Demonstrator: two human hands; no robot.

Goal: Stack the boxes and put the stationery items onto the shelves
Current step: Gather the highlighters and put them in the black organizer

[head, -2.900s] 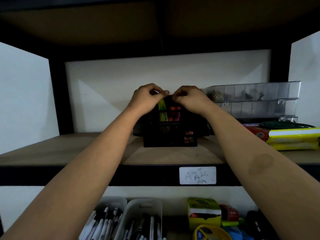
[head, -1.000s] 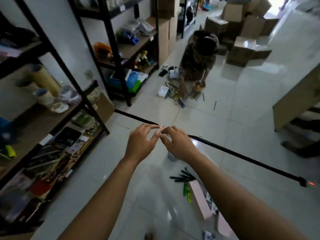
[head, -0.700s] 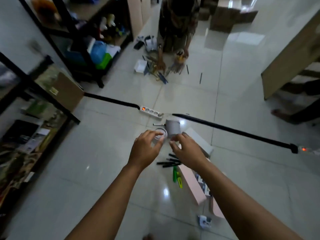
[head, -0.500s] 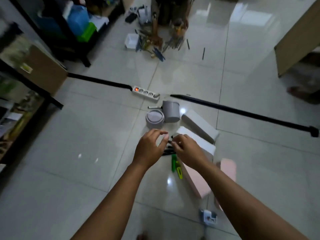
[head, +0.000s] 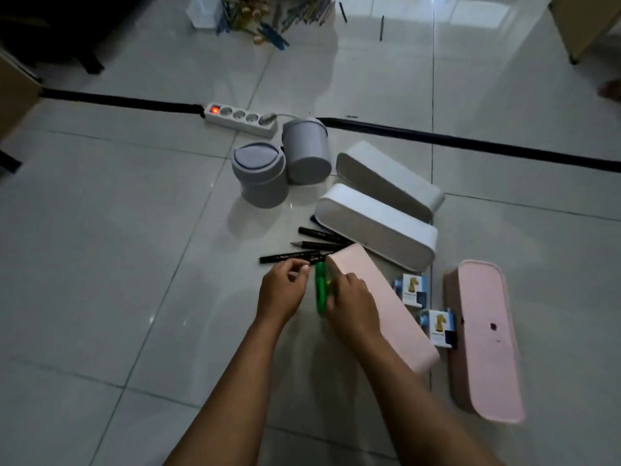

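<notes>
Head view looks down on a tiled floor (head: pixel 100 250). Both hands reach low over the stationery — the right hand (head: pixel 349 302) curls its fingers round a green marker (head: pixel 321 290), beside the near pink box (head: pixel 386 311). The left hand (head: pixel 282 290) hangs with loosely curled fingers at the near black pen (head: pixel 292 256), whether touching I cannot tell. Two white boxes (head: pixel 376 230) lie behind — two grey round tubs (head: pixel 262 179) and a power strip (head: pixel 240 119) farther off
</notes>
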